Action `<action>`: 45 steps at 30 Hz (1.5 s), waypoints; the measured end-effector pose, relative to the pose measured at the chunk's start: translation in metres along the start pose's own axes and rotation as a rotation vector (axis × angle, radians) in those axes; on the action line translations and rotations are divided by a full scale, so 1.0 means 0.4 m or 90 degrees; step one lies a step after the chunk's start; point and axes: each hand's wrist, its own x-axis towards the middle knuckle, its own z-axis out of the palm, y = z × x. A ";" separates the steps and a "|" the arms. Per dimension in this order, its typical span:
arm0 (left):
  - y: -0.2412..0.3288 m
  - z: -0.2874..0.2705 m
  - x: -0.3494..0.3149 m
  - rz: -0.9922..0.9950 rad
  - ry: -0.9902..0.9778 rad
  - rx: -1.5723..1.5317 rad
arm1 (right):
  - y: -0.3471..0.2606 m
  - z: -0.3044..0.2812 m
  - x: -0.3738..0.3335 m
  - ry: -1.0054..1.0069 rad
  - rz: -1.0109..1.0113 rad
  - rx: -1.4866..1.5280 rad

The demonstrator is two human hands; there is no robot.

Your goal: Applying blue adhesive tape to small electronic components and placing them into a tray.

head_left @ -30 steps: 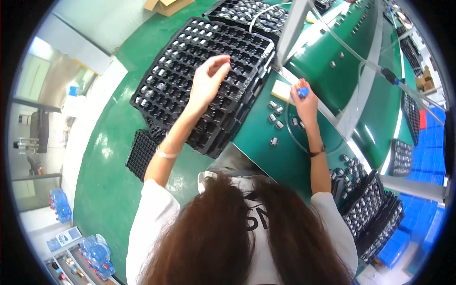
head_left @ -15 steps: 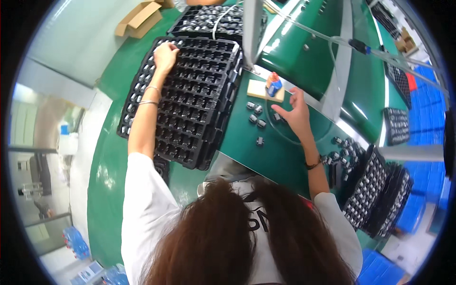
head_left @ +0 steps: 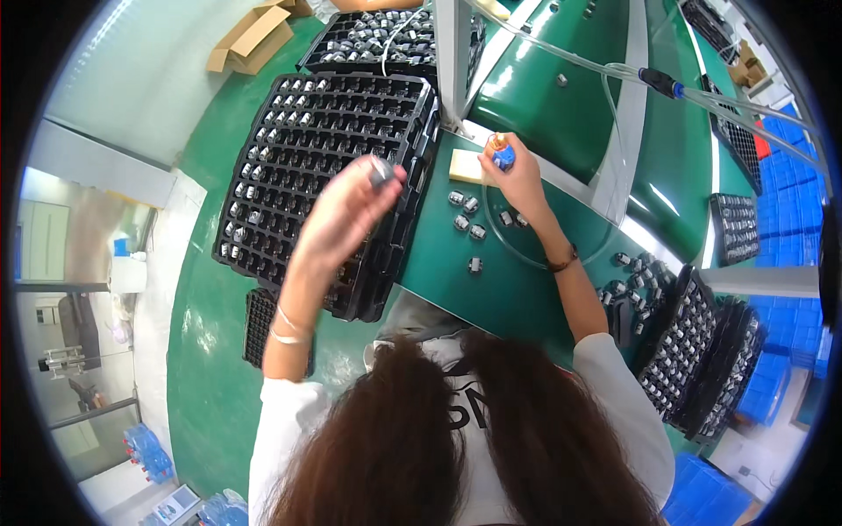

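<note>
A small silver-and-black component (head_left: 381,173) is pinched in my left hand (head_left: 344,206), which is slightly blurred above the right part of a black compartment tray (head_left: 307,180). Similar components fill the tray's left columns. My right hand (head_left: 519,180) is closed round a small blue bottle with an orange top (head_left: 503,155), at the edge of a pale yellow block (head_left: 467,167). Several loose components (head_left: 462,223) lie on the green mat (head_left: 447,285) between my hands.
A second tray heaped with components (head_left: 373,39) stands behind the first. To the right lie a pile of components (head_left: 636,285) and stacked full trays (head_left: 684,351). A grey upright post (head_left: 452,66) rises at the back. Clear tubing (head_left: 614,114) loops over the green conveyor belt (head_left: 544,96).
My left hand has come from the tray's far left corner toward its right side, now with a component in it. My right hand has closed on the blue bottle.
</note>
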 end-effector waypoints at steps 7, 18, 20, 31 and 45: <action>-0.215 0.065 -0.126 -0.130 -0.011 -0.170 | -0.018 0.002 -0.006 0.014 -0.013 -0.018; -0.275 0.079 -0.125 -0.136 -0.025 -0.230 | 0.112 -0.050 0.140 -0.031 0.037 0.083; -0.275 0.078 -0.124 -0.142 -0.002 -0.223 | 0.185 -0.076 0.217 0.083 0.081 0.016; -0.274 0.070 -0.098 -0.107 0.003 -0.203 | 0.306 -0.131 0.304 0.167 0.133 -0.245; -0.261 0.112 -0.010 0.111 0.035 0.026 | -0.237 -0.072 -0.079 -0.070 0.152 0.521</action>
